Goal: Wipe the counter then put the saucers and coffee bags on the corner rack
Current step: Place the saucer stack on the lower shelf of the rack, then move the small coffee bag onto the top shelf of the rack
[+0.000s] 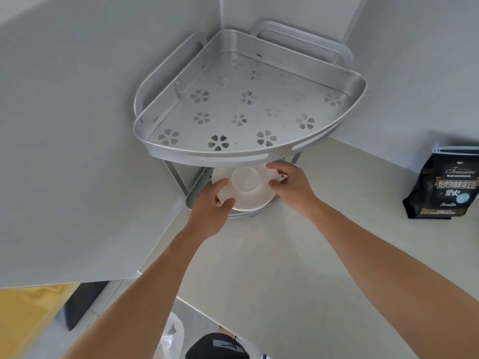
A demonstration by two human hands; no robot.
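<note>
A silver two-tier corner rack stands in the counter's corner; its top shelf has flower-shaped holes and holds nothing. White saucers, stacked upside down, sit at the front of the lower tier. My left hand grips the stack's left rim. My right hand holds its right rim, fingers curled over the edge. A black coffee bag stands upright on the counter at the far right, apart from both hands.
The pale counter stretches from the rack toward me. A blue cloth peeks out behind the coffee bag. Walls close in on the rack at left and behind. A white plastic bag lies on the floor below the counter edge.
</note>
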